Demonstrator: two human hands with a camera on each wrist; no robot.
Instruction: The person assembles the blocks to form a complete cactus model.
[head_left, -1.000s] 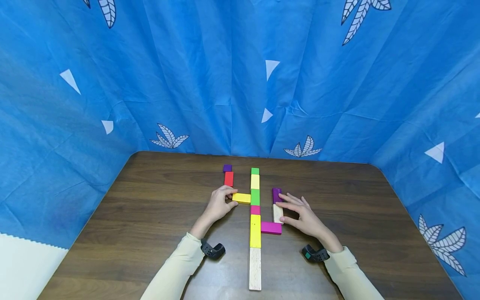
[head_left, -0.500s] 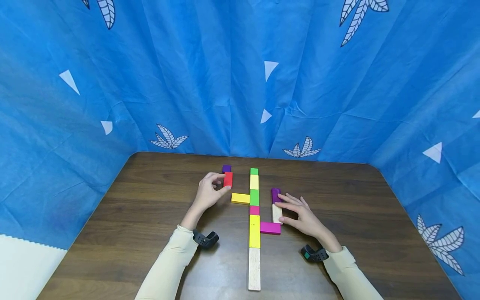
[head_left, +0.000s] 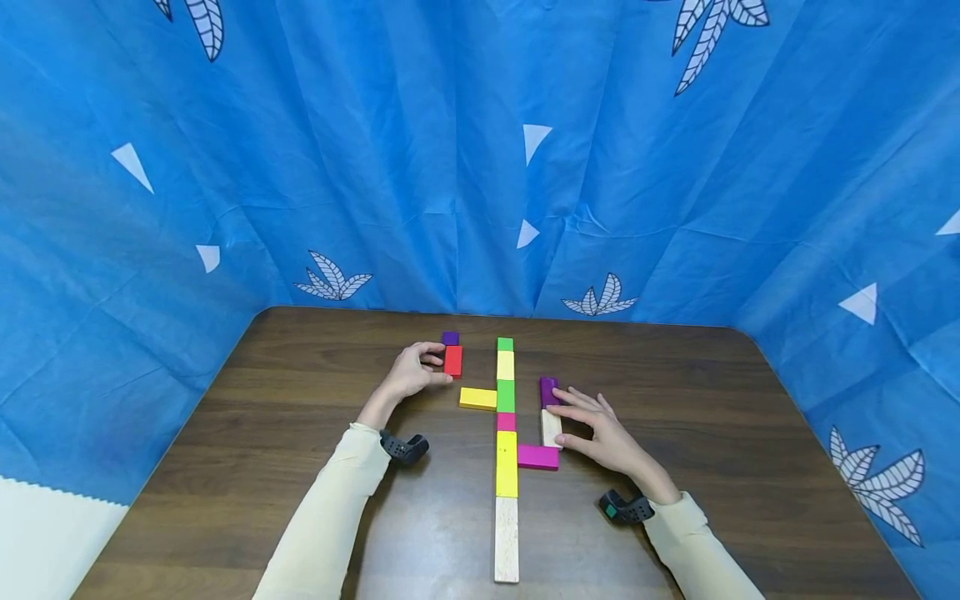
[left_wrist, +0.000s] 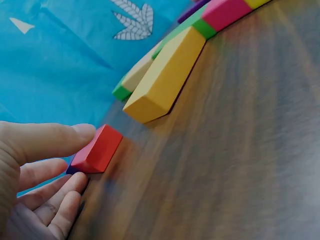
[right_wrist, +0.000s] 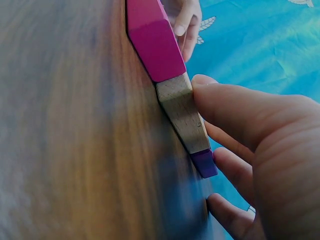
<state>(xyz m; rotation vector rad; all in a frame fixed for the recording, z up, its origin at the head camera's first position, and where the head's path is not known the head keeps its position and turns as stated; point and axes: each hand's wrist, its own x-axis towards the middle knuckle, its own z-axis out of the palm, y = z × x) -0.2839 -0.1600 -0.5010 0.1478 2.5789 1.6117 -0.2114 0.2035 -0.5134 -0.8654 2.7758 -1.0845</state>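
My left hand [head_left: 408, 372] is at the left side of a red block [head_left: 453, 362]. Its thumb reaches the red block's near end and the index finger lies by its far end, where a dark purple block [head_left: 450, 338] adjoins. In the left wrist view, the thumb tip overlaps the red block's edge; the other fingers bend loosely beside it. My right hand [head_left: 606, 435] rests along a pale wooden block [head_left: 551, 427] and a purple block [head_left: 549, 390] beyond it. Its thumb tip touches the pale block's edge, with the fingers spread; their contact is partly hidden.
A straight row of blocks runs down the middle, from a long pale wooden block [head_left: 507, 540] through a long yellow block [head_left: 507, 464] to green ones. A yellow-orange block [head_left: 477, 398] joins its left side, a magenta block [head_left: 537, 457] its right. Blue curtain [head_left: 480, 167] borders the table.
My left hand has gone from the yellow-orange block up to the red block, then shifted slightly left along it. My right hand has stayed in place. The blocks look unmoved.
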